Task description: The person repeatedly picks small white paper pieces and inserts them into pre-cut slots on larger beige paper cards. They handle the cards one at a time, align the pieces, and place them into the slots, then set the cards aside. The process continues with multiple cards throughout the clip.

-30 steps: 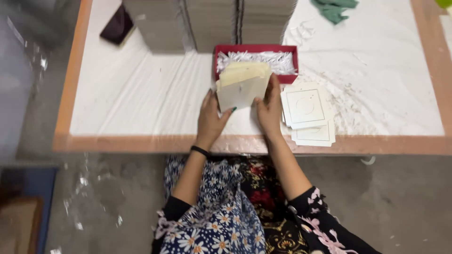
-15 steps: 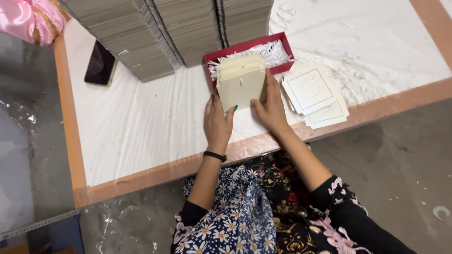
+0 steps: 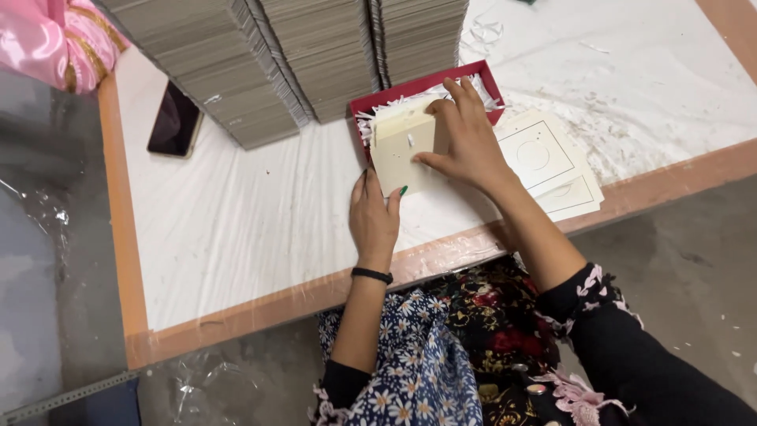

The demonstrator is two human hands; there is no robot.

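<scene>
Box on surface, before cardboard stacks; phone left, loose cards right.

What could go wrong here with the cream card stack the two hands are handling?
1. The card stack is propped against the red tray, with the right hand on top and the left hand at its lower edge; cards might fan out or slide.
2. The loose printed sheets lie near the table edge under the right forearm and could get swept off.

Three cardboard stacks, one phone
</scene>
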